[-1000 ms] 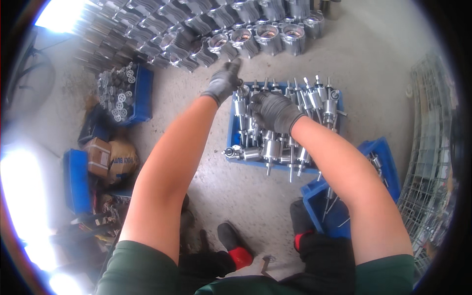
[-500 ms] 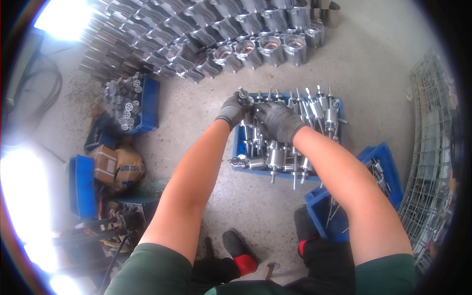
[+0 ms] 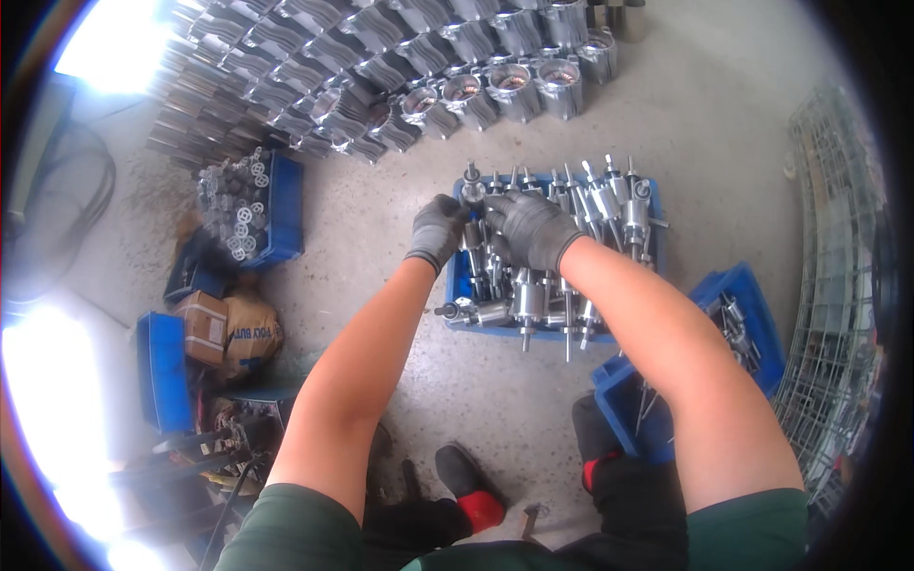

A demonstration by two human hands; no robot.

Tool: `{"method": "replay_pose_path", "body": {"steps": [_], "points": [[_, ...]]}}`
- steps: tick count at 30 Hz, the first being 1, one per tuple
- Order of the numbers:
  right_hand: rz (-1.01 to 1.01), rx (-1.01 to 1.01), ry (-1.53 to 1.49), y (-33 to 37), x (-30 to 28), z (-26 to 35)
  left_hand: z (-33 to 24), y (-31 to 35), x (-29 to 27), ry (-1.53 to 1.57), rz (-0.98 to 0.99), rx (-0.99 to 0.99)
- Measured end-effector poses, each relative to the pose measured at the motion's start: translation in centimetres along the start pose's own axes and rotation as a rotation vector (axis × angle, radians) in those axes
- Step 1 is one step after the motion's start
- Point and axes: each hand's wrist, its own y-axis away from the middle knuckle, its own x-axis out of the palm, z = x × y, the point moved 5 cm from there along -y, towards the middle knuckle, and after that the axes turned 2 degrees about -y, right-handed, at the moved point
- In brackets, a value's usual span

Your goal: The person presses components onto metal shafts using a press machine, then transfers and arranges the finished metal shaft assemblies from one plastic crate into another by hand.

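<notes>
A blue crate (image 3: 547,333) full of metal motor rotors (image 3: 529,297) with long shafts sits in front of me. At its far left corner, one rotor (image 3: 473,187) stands with its shaft upward, between my gloved hands. My left hand (image 3: 438,233) has its fingers curled closed against the left side of this rotor; what lies inside the fingers is hidden. My right hand (image 3: 535,231) reaches over the rotors from the right, fingers extended toward the same rotor and thumb apart. Its fingertips come close to the rotor; contact is unclear.
Rows of finned metal motor housings (image 3: 514,93) stand beyond the crate. A second blue bin (image 3: 284,214) of metal parts is at the left, near a cardboard box (image 3: 202,326). Another blue bin (image 3: 617,404) lies by my right leg, beside a wire mesh cage (image 3: 826,247).
My left hand has lowered slightly and drawn toward me, leaving more of the upright rotor visible. My right hand has shifted a little left.
</notes>
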Motion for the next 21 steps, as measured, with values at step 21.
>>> {"method": "replay_pose_path", "body": {"steps": [21], "points": [[0.191, 0.210, -0.026, -10.7, -3.9, 0.4, 2.6, -2.1, 0.8, 0.261, 0.035, 0.038]]}}
